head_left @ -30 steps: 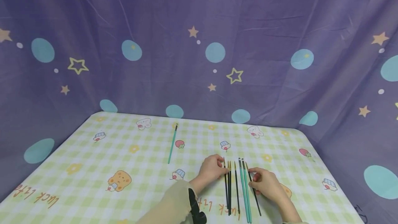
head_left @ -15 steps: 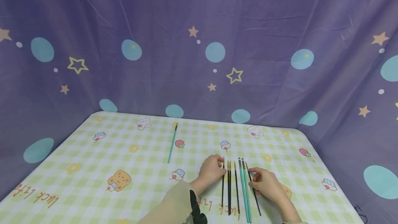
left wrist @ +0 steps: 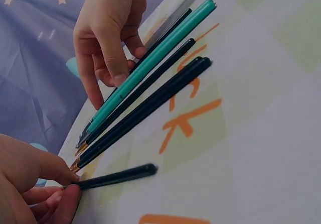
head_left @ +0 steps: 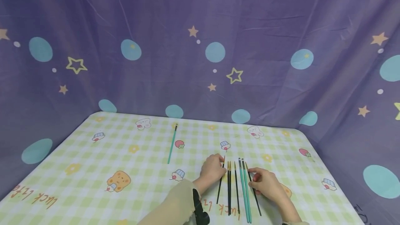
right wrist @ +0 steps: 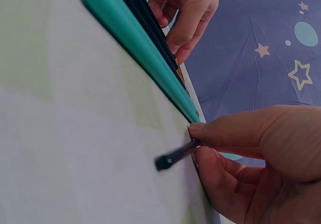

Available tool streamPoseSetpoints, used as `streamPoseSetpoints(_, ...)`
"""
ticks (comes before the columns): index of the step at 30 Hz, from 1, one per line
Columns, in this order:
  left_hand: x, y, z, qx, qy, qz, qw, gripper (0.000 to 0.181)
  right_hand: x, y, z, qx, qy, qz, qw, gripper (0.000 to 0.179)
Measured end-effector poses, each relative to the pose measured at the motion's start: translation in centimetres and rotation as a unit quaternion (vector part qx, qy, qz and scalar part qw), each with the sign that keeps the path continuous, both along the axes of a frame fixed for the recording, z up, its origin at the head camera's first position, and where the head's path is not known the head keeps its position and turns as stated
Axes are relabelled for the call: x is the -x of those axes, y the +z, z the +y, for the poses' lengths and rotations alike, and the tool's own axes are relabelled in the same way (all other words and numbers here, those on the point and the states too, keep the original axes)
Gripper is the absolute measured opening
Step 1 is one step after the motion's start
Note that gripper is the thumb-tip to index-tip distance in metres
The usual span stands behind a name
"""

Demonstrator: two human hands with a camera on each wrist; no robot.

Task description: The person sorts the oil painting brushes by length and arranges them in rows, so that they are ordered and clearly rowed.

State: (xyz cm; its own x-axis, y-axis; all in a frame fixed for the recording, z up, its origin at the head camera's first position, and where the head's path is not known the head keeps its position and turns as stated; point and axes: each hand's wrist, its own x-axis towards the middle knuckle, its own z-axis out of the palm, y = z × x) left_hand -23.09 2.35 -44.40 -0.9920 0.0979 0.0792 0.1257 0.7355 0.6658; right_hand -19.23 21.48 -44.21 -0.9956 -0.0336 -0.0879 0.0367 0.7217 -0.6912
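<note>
Between thumb and fingers, my left hand pinches a thin black paintbrush near its bristle end, its handle slanting toward me; the left wrist view shows this brush apart from the others. My right hand pinches another black paintbrush, the rightmost of the row, seen end-on as a dark handle in the right wrist view. Between the hands lie two black paintbrushes side by side, a single black one, and two teal paintbrushes touching each other. Bristles point away from me.
A lone teal paintbrush lies farther back, left of the row. The green-checked tablecloth has printed cakes, bears and lettering. A purple curtain with stars and dots stands behind and around the table.
The leftmost black paintbrush in my left hand has come away from the black pair, its handle end swinging left. My right hand keeps its hold, hardly moved.
</note>
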Motion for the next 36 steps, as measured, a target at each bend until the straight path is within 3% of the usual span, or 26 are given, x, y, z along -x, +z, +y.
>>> streamPoseSetpoints(10,0.2,0.2,0.3,0.038,0.022,0.004,0.9990,0.023,-0.1,0.1,0.0,-0.005,0.001,0.001,1.0000,0.044)
streamPoseSetpoints(19,0.2,0.3,0.3,0.059,0.020,0.020,0.9978,0.021,-0.1,0.1,-0.1,-0.003,-0.005,0.003,1.0000,0.043)
streamPoseSetpoints(28,0.1,0.1,-0.6,-0.010,0.026,-0.013,0.9995,0.019,-0.1,0.0,-0.1,-0.005,-0.004,-0.003,1.0000,0.044)
streamPoseSetpoints(36,0.0,0.3,-2.5,-0.086,0.021,-0.030,0.9956,0.019,-0.1,0.3,-0.2,0.000,-0.003,-0.006,1.0000,0.044)
